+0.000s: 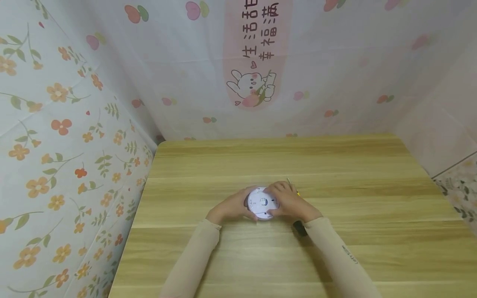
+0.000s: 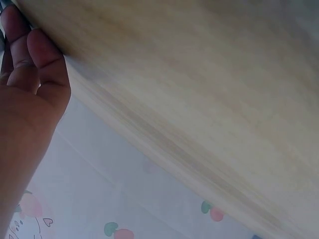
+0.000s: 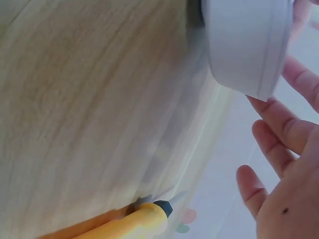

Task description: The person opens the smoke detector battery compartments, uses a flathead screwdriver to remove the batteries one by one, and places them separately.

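Observation:
A round white device (image 1: pixel 262 203) with a small dark square on its face lies on the wooden table (image 1: pixel 354 198). My left hand (image 1: pixel 234 205) grips its left side with curled fingers (image 2: pixel 31 47). My right hand (image 1: pixel 287 200) holds its right side and far rim. In the right wrist view the device's white side wall (image 3: pixel 247 45) shows, with my right fingers (image 3: pixel 279 130) spread along it. A screwdriver with a yellow handle (image 3: pixel 134 223) lies on the table under my right hand; its black end (image 1: pixel 299 228) pokes out beside my right forearm.
Walls covered in flowered and cartoon-printed sheet (image 1: pixel 253 62) close the table in at the back and on both sides. Bare wood spreads around the hands.

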A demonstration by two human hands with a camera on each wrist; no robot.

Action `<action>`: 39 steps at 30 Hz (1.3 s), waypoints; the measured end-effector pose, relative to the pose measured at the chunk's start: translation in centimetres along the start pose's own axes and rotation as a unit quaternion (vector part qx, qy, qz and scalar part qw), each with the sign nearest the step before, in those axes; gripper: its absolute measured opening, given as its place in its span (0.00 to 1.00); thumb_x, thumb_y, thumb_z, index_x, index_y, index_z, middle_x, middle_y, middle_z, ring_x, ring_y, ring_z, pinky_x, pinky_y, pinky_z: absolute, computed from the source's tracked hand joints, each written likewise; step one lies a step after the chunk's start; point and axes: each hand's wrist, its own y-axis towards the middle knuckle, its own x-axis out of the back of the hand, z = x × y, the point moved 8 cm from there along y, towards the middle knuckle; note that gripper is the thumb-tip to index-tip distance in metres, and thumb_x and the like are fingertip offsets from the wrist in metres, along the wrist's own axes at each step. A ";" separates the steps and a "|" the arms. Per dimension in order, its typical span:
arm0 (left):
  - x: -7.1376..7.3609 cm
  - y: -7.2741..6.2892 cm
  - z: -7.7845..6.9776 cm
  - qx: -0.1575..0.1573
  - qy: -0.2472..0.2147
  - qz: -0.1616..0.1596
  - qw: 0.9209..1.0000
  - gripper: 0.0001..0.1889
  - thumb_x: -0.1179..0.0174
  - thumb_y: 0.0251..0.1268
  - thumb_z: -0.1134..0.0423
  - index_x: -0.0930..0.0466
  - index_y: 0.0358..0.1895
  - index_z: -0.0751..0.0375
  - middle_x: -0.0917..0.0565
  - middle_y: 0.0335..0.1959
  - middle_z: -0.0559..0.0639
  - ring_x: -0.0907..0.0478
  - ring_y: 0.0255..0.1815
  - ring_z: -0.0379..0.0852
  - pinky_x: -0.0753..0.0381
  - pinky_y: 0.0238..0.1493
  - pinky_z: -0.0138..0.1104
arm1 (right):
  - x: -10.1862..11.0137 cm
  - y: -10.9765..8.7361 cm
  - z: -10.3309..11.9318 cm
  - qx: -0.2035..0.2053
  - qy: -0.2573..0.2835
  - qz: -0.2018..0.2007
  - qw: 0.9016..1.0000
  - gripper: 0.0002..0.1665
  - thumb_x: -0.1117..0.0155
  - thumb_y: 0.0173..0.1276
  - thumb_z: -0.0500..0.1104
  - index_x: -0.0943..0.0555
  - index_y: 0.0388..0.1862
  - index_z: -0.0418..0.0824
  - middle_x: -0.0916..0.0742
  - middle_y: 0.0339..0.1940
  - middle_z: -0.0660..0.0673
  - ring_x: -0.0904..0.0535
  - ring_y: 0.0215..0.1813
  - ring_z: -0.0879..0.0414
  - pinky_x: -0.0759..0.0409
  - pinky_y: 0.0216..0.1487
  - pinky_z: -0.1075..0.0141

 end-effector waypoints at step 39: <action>0.1 -0.3 -0.1 0.016 0.012 -0.002 1.000 0.57 0.22 0.40 0.56 0.48 0.76 0.49 0.36 0.74 0.49 0.39 0.74 0.47 0.43 0.75 0.43 | 1.8 -0.7 -1.3 -0.032 0.023 -0.055 0.998 0.39 0.24 0.48 0.49 0.28 0.56 0.33 0.22 0.55 0.37 0.32 0.60 0.41 0.36 0.62 0.47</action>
